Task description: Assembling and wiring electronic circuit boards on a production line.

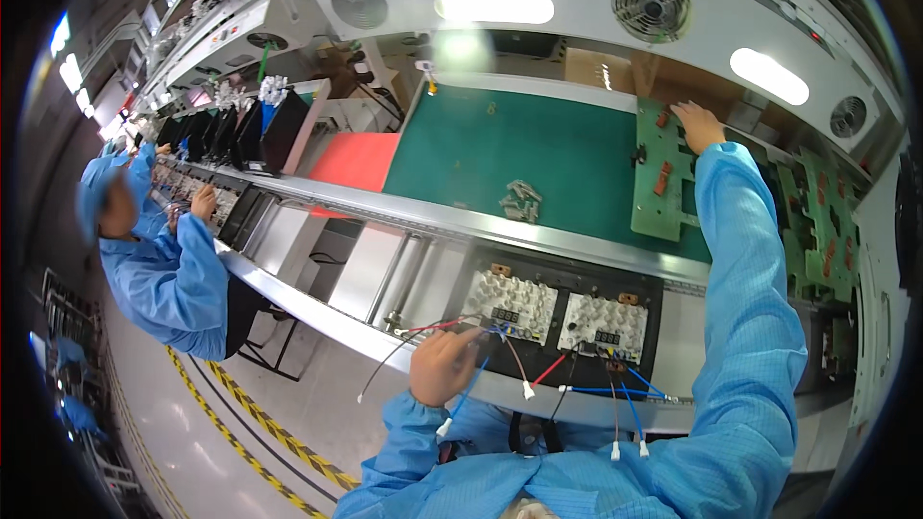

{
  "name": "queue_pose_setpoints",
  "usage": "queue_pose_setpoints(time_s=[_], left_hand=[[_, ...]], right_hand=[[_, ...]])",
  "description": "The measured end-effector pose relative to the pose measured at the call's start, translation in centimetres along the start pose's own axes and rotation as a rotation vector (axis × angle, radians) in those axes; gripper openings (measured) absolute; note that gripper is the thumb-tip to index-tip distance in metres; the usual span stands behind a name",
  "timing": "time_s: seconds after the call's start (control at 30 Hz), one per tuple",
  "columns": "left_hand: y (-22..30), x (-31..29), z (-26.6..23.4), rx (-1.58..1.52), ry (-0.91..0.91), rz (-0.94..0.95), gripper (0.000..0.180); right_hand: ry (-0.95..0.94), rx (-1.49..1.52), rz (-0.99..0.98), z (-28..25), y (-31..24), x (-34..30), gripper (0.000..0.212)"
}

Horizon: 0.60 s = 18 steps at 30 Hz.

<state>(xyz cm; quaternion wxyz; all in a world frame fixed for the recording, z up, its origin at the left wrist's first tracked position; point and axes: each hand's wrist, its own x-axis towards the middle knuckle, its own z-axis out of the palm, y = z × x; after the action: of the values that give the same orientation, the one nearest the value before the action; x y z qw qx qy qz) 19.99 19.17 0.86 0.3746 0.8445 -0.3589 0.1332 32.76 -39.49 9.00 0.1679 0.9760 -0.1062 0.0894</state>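
Note:
Two white-potted circuit boards with small digit displays, the left board [520, 302] and the right board [604, 325], lie side by side in a black tray [560, 272] in front of me. At the left board's near edge is my left hand [444, 363], its fingers closed among the wires; whatever they pinch is hidden. A blue wire [467, 394] with a white connector hangs beside that hand. Reaching far right, my right hand [700, 127] has its fingers bent over the far edge of a green fixture plate [658, 196] with red clips. Its thumb is hidden.
Small grey metal parts [521, 202] lie on the green belt [500, 149]. More green fixture plates [825, 221] stand at the right. A red sheet [354, 171] lies left of the belt. A co-worker in blue [168, 259] works at the left. A metal rail [461, 219] separates belt and tray.

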Motion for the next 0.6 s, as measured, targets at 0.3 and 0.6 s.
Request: queue_pose_setpoints(time_s=[0.3,0.6], left_hand=[[0.0,-1.1,0.7,-0.061,0.171,0.018,0.025],[-0.4,-1.6,0.8,-0.056,0.131,-0.032,0.025]], right_hand=[[-0.051,0.314,-0.028,0.6,0.7,1.8,0.081],[0.119,0.074,-0.058,2.8,1.1,4.1,0.051]])
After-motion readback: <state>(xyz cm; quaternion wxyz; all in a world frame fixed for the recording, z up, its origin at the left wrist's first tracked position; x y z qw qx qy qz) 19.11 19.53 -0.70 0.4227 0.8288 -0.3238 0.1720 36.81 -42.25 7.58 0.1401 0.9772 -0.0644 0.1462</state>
